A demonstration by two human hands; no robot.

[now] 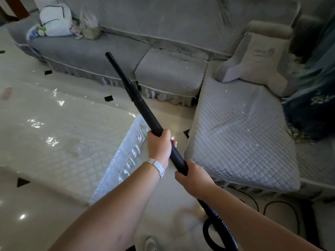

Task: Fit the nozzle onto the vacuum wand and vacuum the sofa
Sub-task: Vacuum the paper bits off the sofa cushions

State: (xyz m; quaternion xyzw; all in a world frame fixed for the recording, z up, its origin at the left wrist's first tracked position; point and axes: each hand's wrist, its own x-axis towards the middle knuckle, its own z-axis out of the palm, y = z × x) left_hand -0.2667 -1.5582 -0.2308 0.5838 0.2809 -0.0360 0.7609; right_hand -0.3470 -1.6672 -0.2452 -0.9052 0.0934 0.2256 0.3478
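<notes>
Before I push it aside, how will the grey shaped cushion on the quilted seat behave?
The grey cushion looks padded, so probably light and yielding, not fragile. It stands propped upright, so a push would likely tip it or slide it over the quilted cover, not roll it.

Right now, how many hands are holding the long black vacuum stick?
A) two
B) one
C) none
A: the left hand and the right hand both grip the wand, one above the other.
</notes>
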